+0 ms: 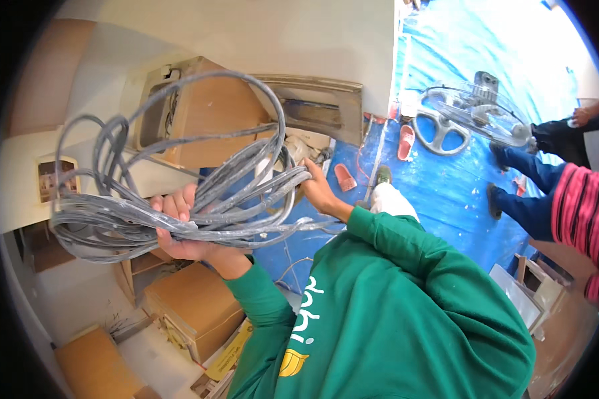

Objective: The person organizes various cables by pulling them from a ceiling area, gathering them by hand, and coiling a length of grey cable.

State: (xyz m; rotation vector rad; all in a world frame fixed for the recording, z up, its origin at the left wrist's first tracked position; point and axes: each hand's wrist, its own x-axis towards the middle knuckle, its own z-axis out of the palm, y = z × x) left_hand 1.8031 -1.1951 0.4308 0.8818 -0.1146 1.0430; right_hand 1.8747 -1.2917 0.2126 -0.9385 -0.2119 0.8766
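Note:
A big loose coil of grey cable (133, 216) hangs between my two hands, its loops spreading out to the left and upward. My left hand (183, 226) is closed around the lower bundle, thumb below and fingers over the strands. Farther right, my right hand (318, 188) grips several strands together at the coil's right end. A length of the cable trails from there toward my green sweatshirt (406, 299). The fingertips of the right hand are partly hidden behind the strands.
Blue sheeting (432, 193) covers the floor, with a pedestal fan (476, 110) lying on it. Pink slippers (406, 141) lie nearby. Two people stand at right, one in a striped top (586, 219). Brown cabinets (193, 306) stand lower left; a wooden-topped unit (223, 113) is ahead.

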